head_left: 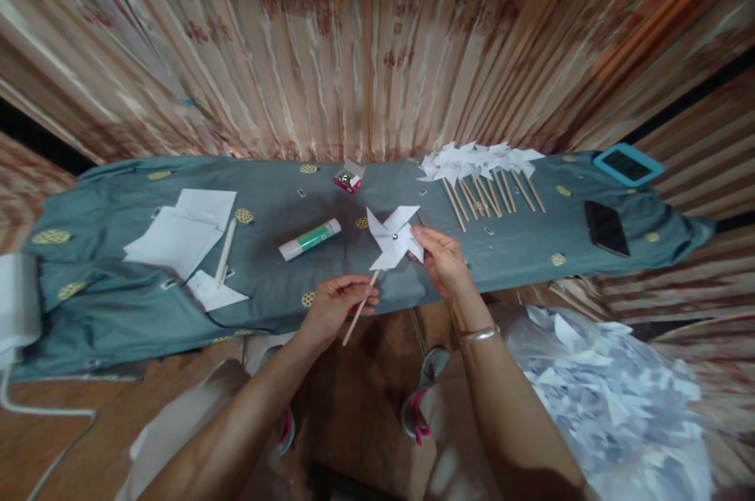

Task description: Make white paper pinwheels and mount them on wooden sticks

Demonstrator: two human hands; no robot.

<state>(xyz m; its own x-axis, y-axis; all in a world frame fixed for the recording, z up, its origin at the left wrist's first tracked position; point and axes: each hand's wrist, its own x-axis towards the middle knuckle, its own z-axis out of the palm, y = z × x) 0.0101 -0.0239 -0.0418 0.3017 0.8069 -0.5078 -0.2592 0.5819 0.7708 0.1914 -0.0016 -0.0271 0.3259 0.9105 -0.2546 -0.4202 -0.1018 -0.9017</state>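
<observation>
A white paper pinwheel (pixel 392 237) on a thin wooden stick (pixel 358 314) is held over the near edge of a grey-green cloth-covered table (pixel 106 312). My left hand (pixel 338 304) is closed round the stick below the wheel. At the wheel's right side, my right hand (pixel 441 259) pinches a paper blade. A silver pin sits at the wheel's centre.
Several finished pinwheels (pixel 479 171) lie in a row at the back right. A glue stick (pixel 310 239), a small red box (pixel 348 178), white paper sheets (pixel 180 233) and another stick (pixel 225 252) lie on the cloth. A black phone (pixel 605 226) and blue-cased device (pixel 627 164) are far right. Paper scraps in a bag (pixel 613 399) lie lower right.
</observation>
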